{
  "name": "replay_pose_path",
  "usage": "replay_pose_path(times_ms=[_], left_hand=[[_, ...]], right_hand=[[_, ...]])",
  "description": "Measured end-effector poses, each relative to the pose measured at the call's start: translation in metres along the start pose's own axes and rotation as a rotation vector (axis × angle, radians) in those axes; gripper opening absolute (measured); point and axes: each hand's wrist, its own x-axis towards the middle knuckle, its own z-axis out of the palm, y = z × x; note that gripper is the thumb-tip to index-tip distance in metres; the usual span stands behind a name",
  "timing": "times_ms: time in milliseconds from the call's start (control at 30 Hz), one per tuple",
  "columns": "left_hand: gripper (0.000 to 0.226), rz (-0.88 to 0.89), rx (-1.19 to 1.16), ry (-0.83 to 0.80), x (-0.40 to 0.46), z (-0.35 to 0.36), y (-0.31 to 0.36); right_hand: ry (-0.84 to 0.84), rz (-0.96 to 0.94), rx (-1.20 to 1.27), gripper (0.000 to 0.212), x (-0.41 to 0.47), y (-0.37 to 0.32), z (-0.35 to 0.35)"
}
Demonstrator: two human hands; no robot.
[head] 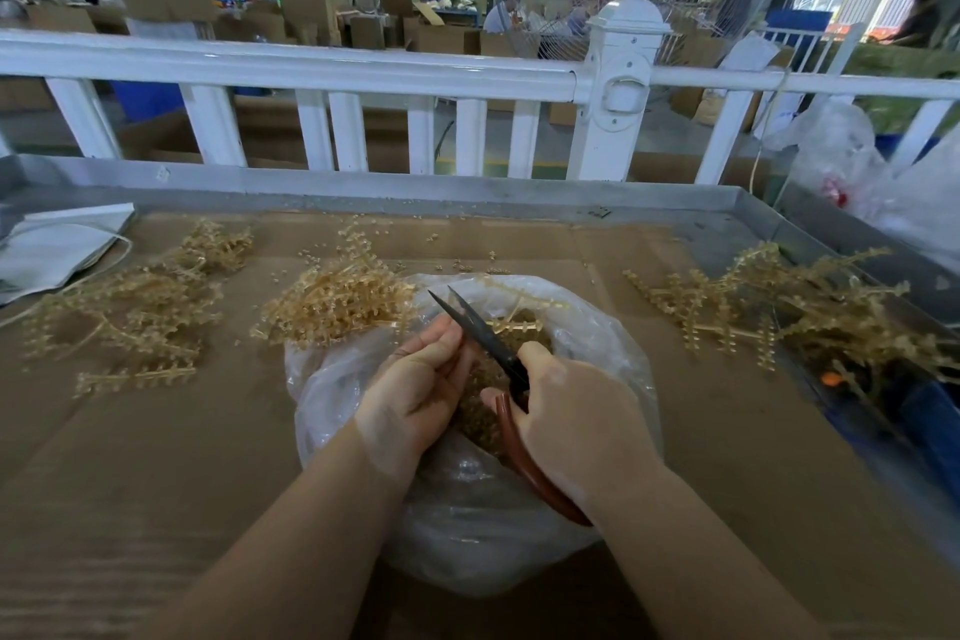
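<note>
My right hand (576, 411) grips brown-handled scissors (488, 343) whose dark blades are parted and point up and left. My left hand (421, 379) is beside the blades, over a clear plastic bag (467, 509); its fingers are curled inward, and what they hold is hidden. The bag holds small tan plastic pieces (483, 400). A tan plastic sprue strip (519, 322) lies across the bag's mouth just past the blades.
Piles of tan plastic sprue branches lie on the cardboard-covered table at left (135, 307), centre (337, 296) and right (789, 307). A grey folded sheet (57, 244) sits far left, crumpled plastic bags (857, 161) far right. A white railing (467, 78) runs behind the metal table rim.
</note>
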Motion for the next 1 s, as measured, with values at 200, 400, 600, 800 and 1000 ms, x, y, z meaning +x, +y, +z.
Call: replay_pose_path(times_ms=[200,400,600,800,1000], left_hand=[[0.022,-0.001,-0.027,0.029,-0.003,0.0,0.001],[0.023,-0.005,-0.057,0.064,-0.001,0.002,0.001],[0.022,-0.012,-0.111,0.062,-0.002,0.004,0.002],[0.021,0.008,-0.115,0.085,-0.001,0.005,0.001],[0.023,0.01,-0.024,0.051,-0.001,0.004,-0.002]], right_hand=[[0.039,-0.013,-0.026,0.028,-0.005,0.004,-0.001],[0.033,-0.01,-0.035,0.029,-0.01,0.006,-0.001],[0.054,-0.001,-0.052,0.029,-0.01,0.003,-0.002],[0.032,0.017,-0.059,0.03,-0.011,0.002,-0.006],[-0.029,0.03,-0.052,0.03,-0.01,0.006,-0.01]])
